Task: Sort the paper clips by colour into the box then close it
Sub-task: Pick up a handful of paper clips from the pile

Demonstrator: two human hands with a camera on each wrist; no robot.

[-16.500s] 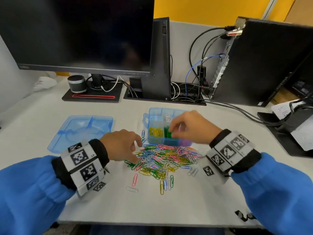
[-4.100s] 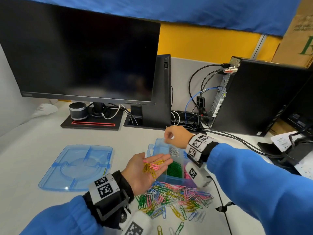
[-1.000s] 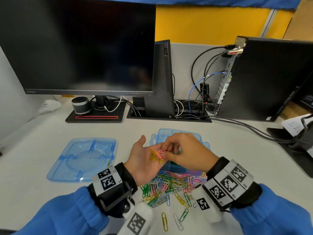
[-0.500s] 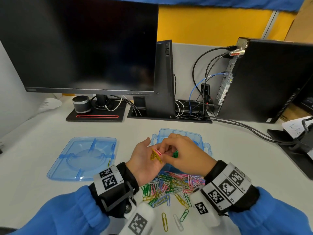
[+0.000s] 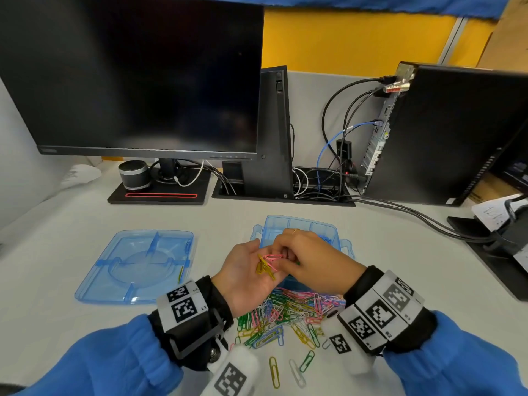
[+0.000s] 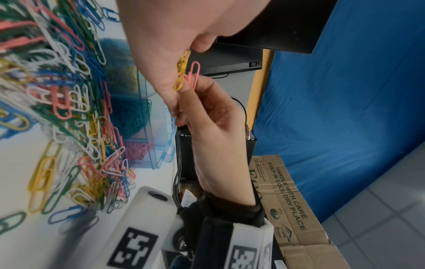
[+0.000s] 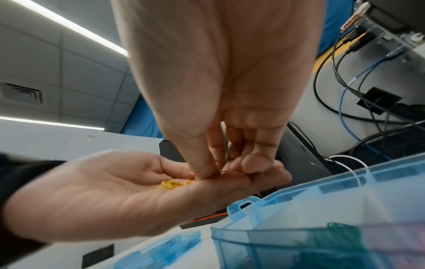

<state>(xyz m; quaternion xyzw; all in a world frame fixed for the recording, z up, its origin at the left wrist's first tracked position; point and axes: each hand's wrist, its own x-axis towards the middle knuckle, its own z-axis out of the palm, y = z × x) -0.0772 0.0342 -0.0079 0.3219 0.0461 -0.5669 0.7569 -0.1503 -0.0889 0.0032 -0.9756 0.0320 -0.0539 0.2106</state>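
Observation:
My left hand (image 5: 243, 275) lies palm up over the near side of the blue compartment box (image 5: 300, 224), carrying a small bunch of yellow paper clips (image 5: 264, 268). The thumb and fingers of my right hand (image 5: 308, 258) pinch a pink paper clip (image 5: 274, 256) at the left palm. In the left wrist view the pink clip (image 6: 194, 72) stands up beside the yellow ones (image 6: 181, 72). The right wrist view shows the yellow clips (image 7: 174, 184) in the left palm (image 7: 103, 196). A mixed-colour pile of clips (image 5: 285, 315) lies on the desk in front of the box. Green clips (image 7: 340, 227) fill one near compartment.
The box's blue lid (image 5: 137, 264) lies flat to the left. A monitor (image 5: 137, 75), a small speaker (image 5: 133, 174), a black computer (image 5: 445, 132) and cables (image 5: 414, 215) stand at the back. A few loose clips (image 5: 288, 367) lie near the desk's front edge.
My right hand has stayed at the left palm and worked the pink clip free of the yellow bunch. Both hands sank slightly toward the box.

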